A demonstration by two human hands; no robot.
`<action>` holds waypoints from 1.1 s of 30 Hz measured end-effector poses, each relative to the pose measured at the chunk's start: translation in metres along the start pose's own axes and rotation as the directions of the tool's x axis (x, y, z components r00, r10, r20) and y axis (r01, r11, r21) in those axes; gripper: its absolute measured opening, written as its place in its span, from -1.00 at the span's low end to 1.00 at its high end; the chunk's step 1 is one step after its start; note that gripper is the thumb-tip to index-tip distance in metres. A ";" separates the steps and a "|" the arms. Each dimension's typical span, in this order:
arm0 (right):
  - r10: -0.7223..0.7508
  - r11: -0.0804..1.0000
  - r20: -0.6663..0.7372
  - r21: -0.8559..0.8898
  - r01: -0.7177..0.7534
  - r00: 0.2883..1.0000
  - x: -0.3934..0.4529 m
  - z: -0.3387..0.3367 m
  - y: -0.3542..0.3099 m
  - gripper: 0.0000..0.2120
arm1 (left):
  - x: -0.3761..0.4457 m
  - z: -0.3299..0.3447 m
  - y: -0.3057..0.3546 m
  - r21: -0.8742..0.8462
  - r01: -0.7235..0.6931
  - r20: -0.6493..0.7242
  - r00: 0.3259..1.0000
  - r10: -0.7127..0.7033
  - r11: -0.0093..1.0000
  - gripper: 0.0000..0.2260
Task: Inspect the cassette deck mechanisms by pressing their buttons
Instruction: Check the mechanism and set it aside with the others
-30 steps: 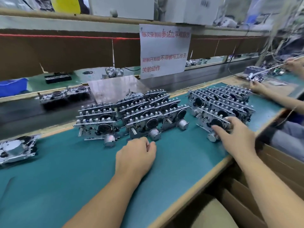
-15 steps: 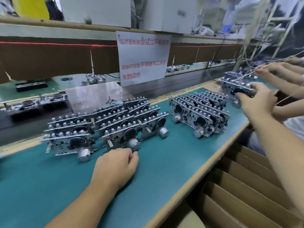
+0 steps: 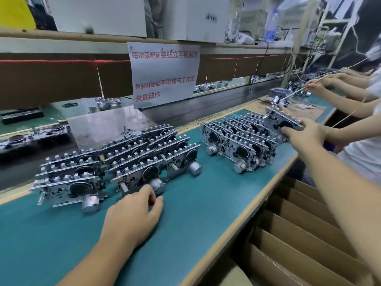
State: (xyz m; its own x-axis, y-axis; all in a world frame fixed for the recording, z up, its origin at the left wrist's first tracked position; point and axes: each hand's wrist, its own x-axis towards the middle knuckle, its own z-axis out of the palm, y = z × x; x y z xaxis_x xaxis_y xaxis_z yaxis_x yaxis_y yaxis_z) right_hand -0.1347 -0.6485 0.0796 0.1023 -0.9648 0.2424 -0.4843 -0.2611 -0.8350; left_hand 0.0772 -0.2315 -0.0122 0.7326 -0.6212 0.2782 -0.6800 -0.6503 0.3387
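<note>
— Item one, the step in hand?

— Right hand [image 3: 305, 135] grips one cassette deck mechanism [image 3: 282, 120], fingers curled round its near edge, the unit tilted up at the far right end of the right-hand batch [image 3: 241, 139]. Left hand [image 3: 134, 211] rests on the green bench mat [image 3: 195, 213], fingers loosely curled, holding nothing; its fingertips lie just beside the motor can [image 3: 157, 185] of the nearest unit in the left-hand batch [image 3: 115, 162].

— How should it be done well?

— My judgement: bring the lifted unit clear of its neighbours, steady it with both hands, and press each key in turn along the button row, feeling for full travel and return. Gripping by the frame edge, not the motor or the flywheel, would spare the loose parts. The packed rows could snag if the unit is dragged sideways.

— Count, please.

— Two batches on the mat, well apart. Left-hand batch: roughly eight to ten mechanisms, leaning in overlapping rows; three motor cans show at the front. Right-hand batch: about eight more, rows too crowded for an exact figure; two motor cans plain. One unit in hand. One paper notice [image 3: 165, 73] hung from the shelf. Cardboard dividers [image 3: 305, 234] below the bench edge, several slots. More parts lie on the conveyor [image 3: 35, 137] behind. Other workers' hands [image 3: 317, 86] show at far right; at least two.
</note>
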 end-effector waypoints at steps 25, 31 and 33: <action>-0.014 0.989 0.171 -0.142 0.038 0.985 0.008 0.016 0.031 -0.53 | 0.001 -0.001 0.000 -0.020 0.047 -0.001 0.999 -0.047 0.999 -0.74; -0.266 0.907 0.048 -0.325 0.266 0.963 -0.037 0.003 -0.012 -0.48 | -0.003 -0.008 -0.001 -0.252 0.112 -0.013 0.993 -0.119 0.961 -0.68; -0.639 0.749 0.028 -0.205 0.630 0.769 -0.086 0.010 -0.039 -0.65 | -0.008 -0.015 -0.007 -0.446 0.121 -0.054 0.985 -0.161 0.887 -0.61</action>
State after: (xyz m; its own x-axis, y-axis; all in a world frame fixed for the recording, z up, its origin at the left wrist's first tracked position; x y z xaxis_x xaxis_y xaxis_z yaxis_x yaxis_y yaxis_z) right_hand -0.1159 -0.5552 0.0868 0.4124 -0.5757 0.7060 -0.4762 -0.7969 -0.3717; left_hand 0.0769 -0.2156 -0.0036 0.8333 -0.4836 0.2679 -0.5013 -0.4566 0.7350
